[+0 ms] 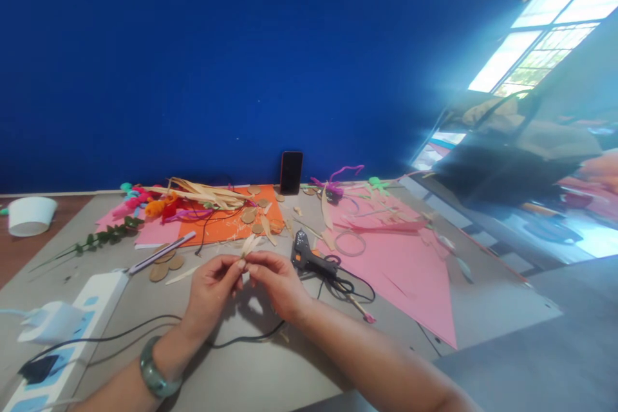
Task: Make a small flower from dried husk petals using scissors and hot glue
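My left hand (212, 286) and my right hand (277, 283) meet over the grey table (251, 367), both pinching small pale straw leaf pieces (251, 246) between the fingertips. The strips fan upward from the pinch. A green bangle (155, 373) sits on my left wrist. A black glue gun (311, 259) lies just right of my right hand, its black cord running under my forearms.
A white power strip (72, 328) with plugs lies at the left. Orange paper (226, 222) and pink paper (400, 257) hold straw, cardboard discs and pipe cleaners. A phone (291, 172) leans on the blue wall. A white cup (31, 215) stands far left.
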Demonstrator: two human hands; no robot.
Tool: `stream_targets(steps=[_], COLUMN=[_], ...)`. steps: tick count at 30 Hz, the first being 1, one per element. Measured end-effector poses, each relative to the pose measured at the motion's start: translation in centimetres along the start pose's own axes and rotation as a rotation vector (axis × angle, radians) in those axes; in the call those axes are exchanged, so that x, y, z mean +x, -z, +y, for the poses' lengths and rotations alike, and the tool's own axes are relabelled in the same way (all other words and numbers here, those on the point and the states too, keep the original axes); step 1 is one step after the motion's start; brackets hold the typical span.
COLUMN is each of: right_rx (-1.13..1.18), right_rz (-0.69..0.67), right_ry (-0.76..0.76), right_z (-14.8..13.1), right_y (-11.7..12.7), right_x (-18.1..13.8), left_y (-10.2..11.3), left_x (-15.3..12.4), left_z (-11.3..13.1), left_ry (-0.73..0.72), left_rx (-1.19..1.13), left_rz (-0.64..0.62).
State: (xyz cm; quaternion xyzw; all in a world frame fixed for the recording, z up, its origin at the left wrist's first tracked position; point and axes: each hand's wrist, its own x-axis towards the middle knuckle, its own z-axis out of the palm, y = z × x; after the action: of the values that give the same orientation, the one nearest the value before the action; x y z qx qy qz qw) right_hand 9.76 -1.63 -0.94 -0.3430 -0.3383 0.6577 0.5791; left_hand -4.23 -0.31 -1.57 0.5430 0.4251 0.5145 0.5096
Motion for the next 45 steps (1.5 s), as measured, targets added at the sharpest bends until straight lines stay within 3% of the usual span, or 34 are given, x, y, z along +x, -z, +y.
stream_targets(steps=[8,25,32,39,45], right_rx=[0.017,-0.179,-0.133,-0.142,-0.001], right_rz=[0.037,0.128,0.089,0.065,-0.025], right_ry=[0.047,0.094,0.052,0.060,-0.053], right_z=[-0.4,-0.9,-1.2,-1.4,-0.9], right_y=[0.0,-0.3,-0.4,-0.5,0.4], right_x=[0.0,-0.2,-0.3,-0.3,0.5], left_y=[-0.5,-0.9,-0.7,-0.8,-0.8], left_x=[0.1,-0.3,-0.1,-0.1,-0.2], left_z=[0.0,0.8,0.7,0.7,0.5], left_ry=[0.050,0.058,0.059,0.108,0.192], left_rx=[-0.124,-0.047,-0.050,-0.138,-0.267], left_rz=[0.001,-0.015,0.014,-0.035,-0.130])
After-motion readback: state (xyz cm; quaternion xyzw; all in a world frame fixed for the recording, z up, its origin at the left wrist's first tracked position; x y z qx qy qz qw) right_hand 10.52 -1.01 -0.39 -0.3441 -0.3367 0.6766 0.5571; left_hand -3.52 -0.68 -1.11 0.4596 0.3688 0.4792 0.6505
